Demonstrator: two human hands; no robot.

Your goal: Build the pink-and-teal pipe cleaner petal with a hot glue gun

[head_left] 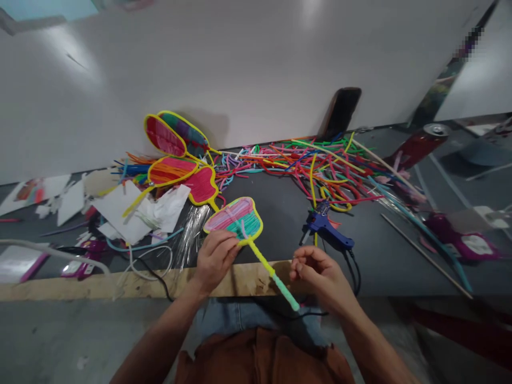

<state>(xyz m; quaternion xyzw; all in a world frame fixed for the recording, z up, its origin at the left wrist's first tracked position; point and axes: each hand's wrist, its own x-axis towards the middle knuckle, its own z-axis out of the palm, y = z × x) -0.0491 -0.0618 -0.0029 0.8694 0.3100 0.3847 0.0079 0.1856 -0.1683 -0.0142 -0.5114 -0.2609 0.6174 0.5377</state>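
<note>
My left hand [216,257] grips the lower left edge of a fan-shaped pipe-cleaner piece [251,213]. Its yellow rim surrounds pink, purple and teal strands, and its yellow stem ends in a mint-green handle slanting toward my lap. Right of that handle, apart from it, hovers my right hand [320,272], fingers curled and thumb drawn in near the fingertips. Whatever those fingertips pinch, if anything, is too small to make out. Just beyond my right hand a blue glue gun [328,232] lies on the dark table [264,186], nozzle pointing left.
Similar yellow-rimmed fans [166,136] lean and lie at the back left. Loose pipe cleaners [280,160] heap along the wall. A phone [342,112] leans there; a red can [420,144] stands right. White paper scraps [128,213] and cables [160,277] crowd the left.
</note>
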